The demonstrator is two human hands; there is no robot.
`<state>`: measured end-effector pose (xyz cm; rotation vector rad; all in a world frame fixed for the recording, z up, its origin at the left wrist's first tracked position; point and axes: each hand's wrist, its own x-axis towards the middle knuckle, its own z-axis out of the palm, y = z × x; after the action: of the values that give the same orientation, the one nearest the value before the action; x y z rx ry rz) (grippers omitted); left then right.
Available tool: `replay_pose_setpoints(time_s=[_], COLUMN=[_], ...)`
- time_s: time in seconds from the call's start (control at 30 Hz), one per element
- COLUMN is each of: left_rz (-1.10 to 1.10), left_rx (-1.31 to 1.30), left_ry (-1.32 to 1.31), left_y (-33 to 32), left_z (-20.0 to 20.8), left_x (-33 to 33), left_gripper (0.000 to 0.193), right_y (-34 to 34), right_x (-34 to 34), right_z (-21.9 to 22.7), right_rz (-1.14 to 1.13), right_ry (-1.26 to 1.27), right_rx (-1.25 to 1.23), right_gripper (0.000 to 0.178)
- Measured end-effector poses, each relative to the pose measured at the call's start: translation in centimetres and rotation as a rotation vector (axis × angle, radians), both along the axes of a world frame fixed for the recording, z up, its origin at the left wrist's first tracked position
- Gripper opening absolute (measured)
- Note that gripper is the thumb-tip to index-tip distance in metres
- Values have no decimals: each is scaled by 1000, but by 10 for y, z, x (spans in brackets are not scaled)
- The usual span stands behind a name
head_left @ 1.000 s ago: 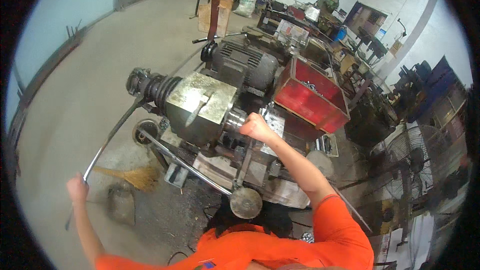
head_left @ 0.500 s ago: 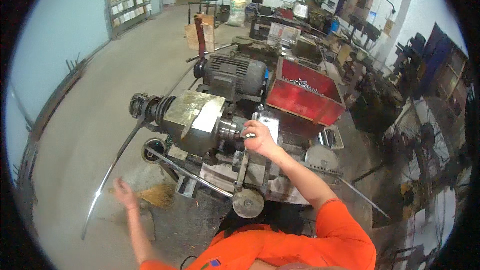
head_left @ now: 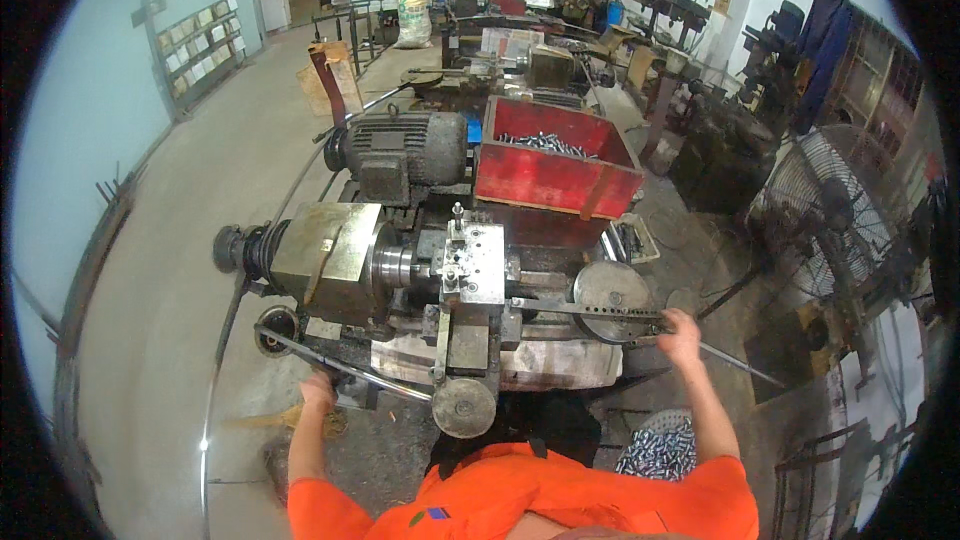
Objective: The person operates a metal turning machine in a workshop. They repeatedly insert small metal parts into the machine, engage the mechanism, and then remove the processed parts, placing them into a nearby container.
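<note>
While my right hand (head_left: 682,337) is at the outer end of the perforated bar (head_left: 560,307), its fingers bend inward there, though I cannot tell whether they grip the bar or only touch it. A thin rod (head_left: 742,364) runs out to the right from behind that hand, and a large disc (head_left: 608,285) lies just beside it, partly under the bar.

My left hand (head_left: 317,392) is low, just below the long lever (head_left: 370,376); its fingers are too small and blurred for me to say whether they are spread or closed on something. The lever slants down to a smaller disc (head_left: 464,408) in front of me.

Between my arms sits the machine: the tool block (head_left: 484,265) stands in the middle, at the inner end of the perforated bar, with the bright spindle (head_left: 392,267) to its left, coming out of the boxy headstock (head_left: 298,245). Behind these are the ribbed motor (head_left: 420,140) and a red box (head_left: 540,185) holding small metal parts (head_left: 548,143). More shiny pieces (head_left: 655,455) fill a basket (head_left: 668,420) below my right forearm.
</note>
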<state>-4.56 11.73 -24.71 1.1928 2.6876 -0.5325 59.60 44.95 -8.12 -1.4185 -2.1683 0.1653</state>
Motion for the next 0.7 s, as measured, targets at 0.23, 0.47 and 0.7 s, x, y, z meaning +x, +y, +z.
replay_pose_setpoints(time_s=[0.23, 0.47, 0.7], left_rz=[178, 621, 679], left_rx=[426, 1330, 1480], left_ry=[-282, -738, -750], left_y=[-51, -23, 36], left_z=[-6, 101, 85], left_x=[-37, -18, 15], left_gripper=[36, 46, 28], right_y=[18, -46, -178], right_x=[156, 135, 93], right_z=[-61, -60, -84], right_rz=[-524, -607, -328], right_ry=[-645, -570, 295], right_rx=[-143, -319, -655], right_gripper=[36, 28, 17])
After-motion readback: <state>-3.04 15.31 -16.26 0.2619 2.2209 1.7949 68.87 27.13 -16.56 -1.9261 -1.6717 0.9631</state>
